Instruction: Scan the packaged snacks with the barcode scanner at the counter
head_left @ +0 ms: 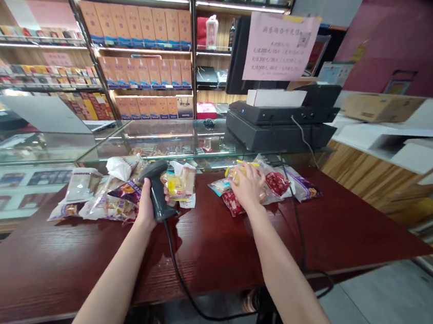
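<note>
My left hand (147, 203) is wrapped round the handle of a black barcode scanner (160, 193), held upright above the dark red table. Just right of the scanner lie a yellow snack packet (176, 186) and a white-and-brown packet (188, 180). To its left is a heap of bagged snacks (106, 202), one with a purple wrapper (126, 191). My right hand (247, 184) has its fingers curled over a yellow packet (233, 172), on top of a second heap. Red packets (231, 202) and a purple-edged bag (304, 183) lie around it; my palm hides part of the heap.
The scanner's black cable (183, 284) loops below the table's front edge and back up on the right. A glass counter (148, 138) stands behind the table (210, 250), with a black cash-register unit (278, 127) and a monitor (234, 57). Boxed goods (140, 28) fill the shelves.
</note>
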`<action>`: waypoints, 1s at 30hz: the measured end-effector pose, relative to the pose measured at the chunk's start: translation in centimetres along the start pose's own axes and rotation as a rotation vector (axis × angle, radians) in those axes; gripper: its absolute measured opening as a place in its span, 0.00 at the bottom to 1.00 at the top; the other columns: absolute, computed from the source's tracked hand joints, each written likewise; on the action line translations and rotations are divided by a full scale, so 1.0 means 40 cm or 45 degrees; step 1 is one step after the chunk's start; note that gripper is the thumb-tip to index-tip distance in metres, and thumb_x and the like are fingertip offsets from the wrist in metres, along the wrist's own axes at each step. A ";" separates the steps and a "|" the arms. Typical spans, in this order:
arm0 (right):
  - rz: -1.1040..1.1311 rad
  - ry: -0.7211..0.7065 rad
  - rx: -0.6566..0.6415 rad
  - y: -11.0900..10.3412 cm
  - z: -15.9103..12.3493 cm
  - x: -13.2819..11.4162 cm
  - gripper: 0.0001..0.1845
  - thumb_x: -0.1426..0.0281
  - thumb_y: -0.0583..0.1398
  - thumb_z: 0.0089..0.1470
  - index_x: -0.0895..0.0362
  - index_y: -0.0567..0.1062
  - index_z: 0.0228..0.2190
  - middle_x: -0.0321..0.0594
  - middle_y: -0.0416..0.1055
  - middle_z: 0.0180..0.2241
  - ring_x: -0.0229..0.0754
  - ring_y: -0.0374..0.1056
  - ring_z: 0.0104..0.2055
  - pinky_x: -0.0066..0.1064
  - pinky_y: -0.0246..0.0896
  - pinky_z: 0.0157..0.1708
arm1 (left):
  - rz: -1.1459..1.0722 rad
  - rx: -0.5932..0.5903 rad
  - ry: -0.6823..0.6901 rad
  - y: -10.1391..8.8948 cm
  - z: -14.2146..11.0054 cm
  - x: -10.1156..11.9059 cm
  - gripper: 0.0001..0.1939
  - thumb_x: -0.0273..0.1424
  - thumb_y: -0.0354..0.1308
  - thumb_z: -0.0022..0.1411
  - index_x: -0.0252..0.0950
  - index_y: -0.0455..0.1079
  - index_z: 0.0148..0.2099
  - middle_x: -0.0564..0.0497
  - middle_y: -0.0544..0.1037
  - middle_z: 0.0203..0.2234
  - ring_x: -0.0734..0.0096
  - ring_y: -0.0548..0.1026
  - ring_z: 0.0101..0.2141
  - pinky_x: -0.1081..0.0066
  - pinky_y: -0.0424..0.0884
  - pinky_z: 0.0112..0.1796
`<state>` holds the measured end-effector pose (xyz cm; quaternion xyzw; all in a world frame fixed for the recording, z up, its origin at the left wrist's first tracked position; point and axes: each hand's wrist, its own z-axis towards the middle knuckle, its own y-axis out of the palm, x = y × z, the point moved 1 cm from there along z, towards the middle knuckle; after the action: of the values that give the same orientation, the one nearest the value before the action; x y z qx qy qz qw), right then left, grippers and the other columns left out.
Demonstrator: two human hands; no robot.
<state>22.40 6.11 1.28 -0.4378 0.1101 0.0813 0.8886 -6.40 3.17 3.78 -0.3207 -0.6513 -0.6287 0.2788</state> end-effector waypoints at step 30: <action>0.456 -0.354 -0.526 0.108 -0.126 -0.242 0.11 0.66 0.59 0.60 0.49 0.76 0.45 0.37 0.73 0.45 0.42 0.70 0.45 0.34 0.58 0.46 | -0.049 0.021 -0.080 -0.009 0.009 -0.014 0.24 0.47 0.42 0.69 0.33 0.67 0.36 0.52 0.69 0.20 0.76 0.66 0.16 0.75 0.68 0.19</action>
<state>11.43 4.26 -2.41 -0.5675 0.0441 0.3165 0.7588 -6.30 3.48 3.08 -0.3254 -0.6708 -0.6183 0.2488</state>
